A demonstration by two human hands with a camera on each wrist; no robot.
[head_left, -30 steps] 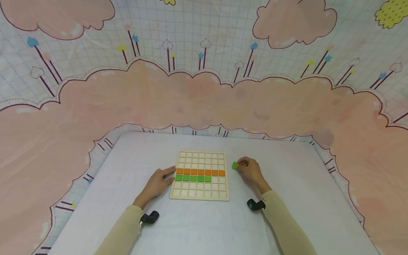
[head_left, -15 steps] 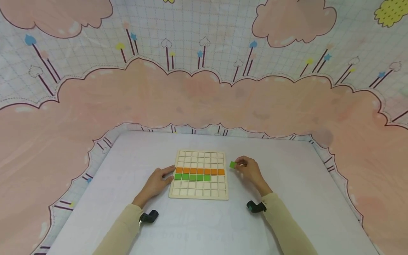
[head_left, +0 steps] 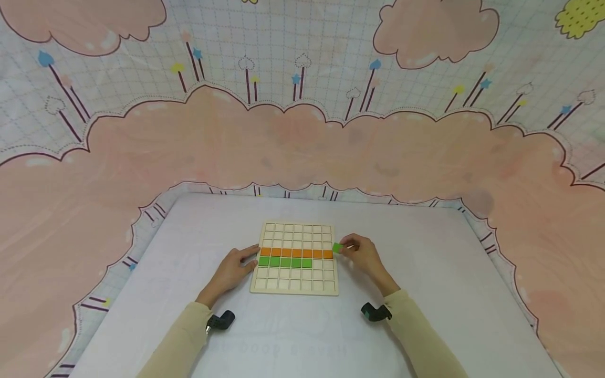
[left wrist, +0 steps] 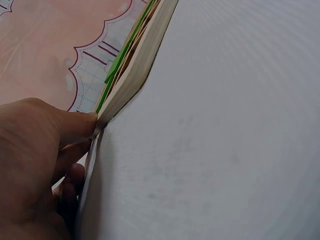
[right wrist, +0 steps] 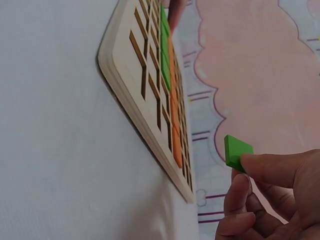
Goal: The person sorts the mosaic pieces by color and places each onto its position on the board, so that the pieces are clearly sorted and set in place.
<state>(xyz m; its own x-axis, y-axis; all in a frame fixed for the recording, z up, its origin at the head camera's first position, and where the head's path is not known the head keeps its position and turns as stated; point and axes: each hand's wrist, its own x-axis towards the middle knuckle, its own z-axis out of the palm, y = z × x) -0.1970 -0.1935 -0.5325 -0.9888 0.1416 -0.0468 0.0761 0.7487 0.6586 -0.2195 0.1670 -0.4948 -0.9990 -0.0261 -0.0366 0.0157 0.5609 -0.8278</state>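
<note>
A wooden grid board (head_left: pixel 294 291) lies on the table in the head view. One full row of orange tiles (head_left: pixel 296 253) crosses it, and just below is a row of several green tiles (head_left: pixel 285 262) with two bare cells at its right end. My left hand (head_left: pixel 230 271) touches the board's left edge with spread thumb and fingertips, steadying contact at that side. Between thumb and fingertips my right hand (head_left: pixel 364 256) pinches a loose square green tile (right wrist: pixel 236 151). In the head view it appears at the board's right edge; the right wrist view shows it apart from the board.
The white tabletop (head_left: pixel 293 336) surrounds the board. Behind it hangs a pink patterned cloth (head_left: pixel 302 152) with clouds. Black wrist cameras sit by the left sleeve (head_left: pixel 179 336) and the right sleeve (head_left: pixel 420 331).
My right hand has carried the green tile leftward to the board's right edge. The left hand keeps its place at the left edge, and the tile rows look the same.
</note>
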